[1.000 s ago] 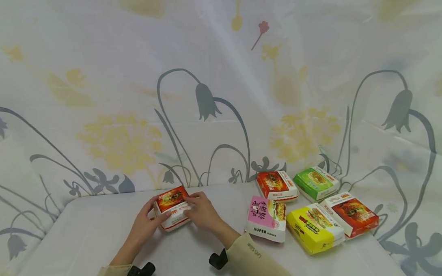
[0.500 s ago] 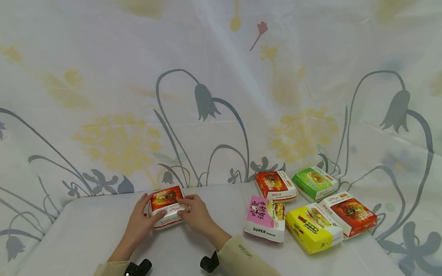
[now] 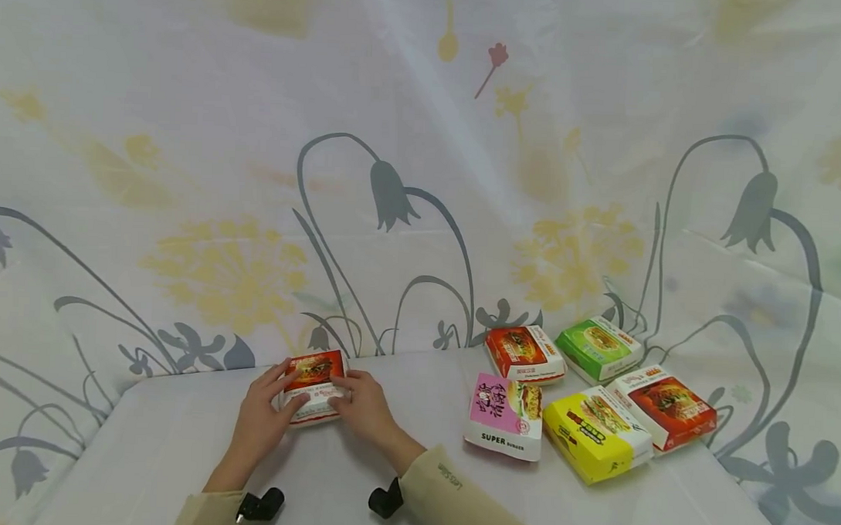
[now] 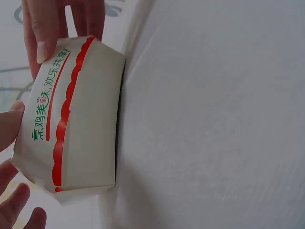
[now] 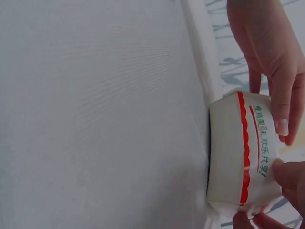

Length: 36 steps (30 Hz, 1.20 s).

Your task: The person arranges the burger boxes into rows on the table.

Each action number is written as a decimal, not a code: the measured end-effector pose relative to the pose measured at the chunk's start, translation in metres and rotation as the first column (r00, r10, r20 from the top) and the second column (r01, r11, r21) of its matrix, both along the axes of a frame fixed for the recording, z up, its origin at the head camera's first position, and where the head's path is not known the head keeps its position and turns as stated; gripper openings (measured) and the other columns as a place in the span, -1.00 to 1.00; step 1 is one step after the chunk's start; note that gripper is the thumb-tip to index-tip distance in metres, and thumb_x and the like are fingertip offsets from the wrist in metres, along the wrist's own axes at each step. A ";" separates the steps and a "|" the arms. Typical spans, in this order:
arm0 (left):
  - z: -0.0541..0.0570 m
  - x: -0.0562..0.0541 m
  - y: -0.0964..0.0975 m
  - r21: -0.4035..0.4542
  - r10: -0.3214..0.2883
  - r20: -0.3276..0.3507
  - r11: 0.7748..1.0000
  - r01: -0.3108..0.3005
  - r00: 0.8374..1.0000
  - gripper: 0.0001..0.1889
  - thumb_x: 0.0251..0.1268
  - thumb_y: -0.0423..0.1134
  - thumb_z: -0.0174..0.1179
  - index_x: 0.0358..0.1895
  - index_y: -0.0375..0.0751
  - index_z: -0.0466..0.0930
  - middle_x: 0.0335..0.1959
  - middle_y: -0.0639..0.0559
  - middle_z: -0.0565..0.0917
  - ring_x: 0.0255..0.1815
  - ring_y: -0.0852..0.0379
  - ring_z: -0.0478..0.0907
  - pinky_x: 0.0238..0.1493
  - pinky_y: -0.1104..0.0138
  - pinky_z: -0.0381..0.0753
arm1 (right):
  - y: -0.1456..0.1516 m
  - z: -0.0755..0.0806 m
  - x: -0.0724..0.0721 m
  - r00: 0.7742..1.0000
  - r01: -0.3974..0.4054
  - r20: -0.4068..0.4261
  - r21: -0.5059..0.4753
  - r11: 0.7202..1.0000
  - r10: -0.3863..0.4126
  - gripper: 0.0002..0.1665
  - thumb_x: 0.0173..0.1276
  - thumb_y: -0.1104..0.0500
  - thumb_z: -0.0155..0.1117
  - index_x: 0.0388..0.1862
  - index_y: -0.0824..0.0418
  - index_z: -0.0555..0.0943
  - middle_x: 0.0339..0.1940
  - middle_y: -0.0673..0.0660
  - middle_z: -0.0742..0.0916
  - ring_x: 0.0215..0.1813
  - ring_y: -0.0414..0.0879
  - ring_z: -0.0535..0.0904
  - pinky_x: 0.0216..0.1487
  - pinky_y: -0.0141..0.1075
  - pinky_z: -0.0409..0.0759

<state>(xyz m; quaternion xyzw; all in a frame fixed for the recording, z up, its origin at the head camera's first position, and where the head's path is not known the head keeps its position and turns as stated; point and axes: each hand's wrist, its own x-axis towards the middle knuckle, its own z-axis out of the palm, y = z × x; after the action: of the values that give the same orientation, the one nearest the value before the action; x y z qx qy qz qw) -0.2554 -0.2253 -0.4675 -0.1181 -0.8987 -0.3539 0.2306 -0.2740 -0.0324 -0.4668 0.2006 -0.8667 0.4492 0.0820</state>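
Observation:
A red and white burger box (image 3: pixel 318 396) sits on the white-covered table between my two hands, a burger picture on its red top. My left hand (image 3: pixel 261 413) holds its left side, thumb on the near part of the lid and fingers along the side. On the other side, my right hand (image 3: pixel 370 409) grips the right edge with thumb and fingers. Both wrist views show the near wall of the burger box (image 4: pixel 93 124) with a wavy red stripe and green lettering. The base lies close over the tablecloth.
Several more burger boxes lie to the right: a red one (image 3: pixel 518 351), a green one (image 3: pixel 591 353), a pink one (image 3: pixel 490 419), a yellow one (image 3: pixel 581 438) and another red one (image 3: pixel 673 406). A flower-printed curtain (image 3: pixel 420 262) stands behind the table.
Both hands have shifted the burger box left and turned it from a slant to nearly square with the table's back edge. The other boxes have stayed in place.

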 end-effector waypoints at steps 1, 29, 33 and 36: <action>0.000 -0.001 -0.001 0.001 -0.003 0.005 1.000 0.003 1.000 -0.52 0.20 -0.31 0.42 0.17 -0.41 0.60 0.36 -0.28 0.45 0.38 -0.36 0.28 0.29 -0.29 0.23 | -0.001 -0.001 -0.001 1.000 0.001 -0.003 -0.002 1.000 -0.001 -0.55 0.30 0.22 0.41 0.16 0.30 0.67 0.17 0.37 0.61 0.20 0.22 0.55 0.19 -0.03 0.55; -0.006 -0.017 -0.020 0.057 -0.071 0.118 0.996 0.065 0.990 -0.64 0.40 -0.31 0.24 0.19 -0.38 0.61 0.39 -0.17 0.45 0.44 -0.29 0.27 0.24 -0.13 0.42 | -0.020 -0.005 -0.009 0.998 0.045 0.033 0.037 0.998 -0.046 -0.51 0.31 0.16 0.43 0.22 0.23 0.64 0.21 0.32 0.56 0.20 0.14 0.54 0.16 -0.13 0.55; -0.005 -0.019 -0.021 0.077 -0.075 0.166 0.995 0.062 0.983 -0.62 0.44 -0.27 0.21 0.23 -0.37 0.58 0.42 -0.15 0.41 0.47 -0.26 0.22 0.30 -0.10 0.37 | -0.020 -0.003 -0.009 0.998 0.049 0.030 0.038 0.998 -0.050 -0.51 0.31 0.16 0.43 0.22 0.24 0.64 0.21 0.32 0.56 0.20 0.15 0.54 0.18 -0.13 0.55; -0.005 -0.018 -0.021 0.091 -0.070 0.176 0.994 0.055 0.982 -0.61 0.46 -0.24 0.19 0.23 -0.38 0.57 0.43 -0.16 0.40 0.48 -0.26 0.21 0.30 -0.08 0.36 | -0.022 -0.002 -0.008 0.998 0.055 0.037 0.042 0.998 -0.057 -0.51 0.32 0.16 0.42 0.22 0.23 0.64 0.22 0.32 0.56 0.22 0.15 0.53 0.21 -0.11 0.53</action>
<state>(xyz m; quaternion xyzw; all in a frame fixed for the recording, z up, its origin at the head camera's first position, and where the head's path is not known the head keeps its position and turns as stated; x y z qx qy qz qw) -0.2738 -0.2464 -0.4722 -0.1039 -0.8957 -0.4082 0.1426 -0.2822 -0.0541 -0.4686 0.1691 -0.8826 0.4325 0.0738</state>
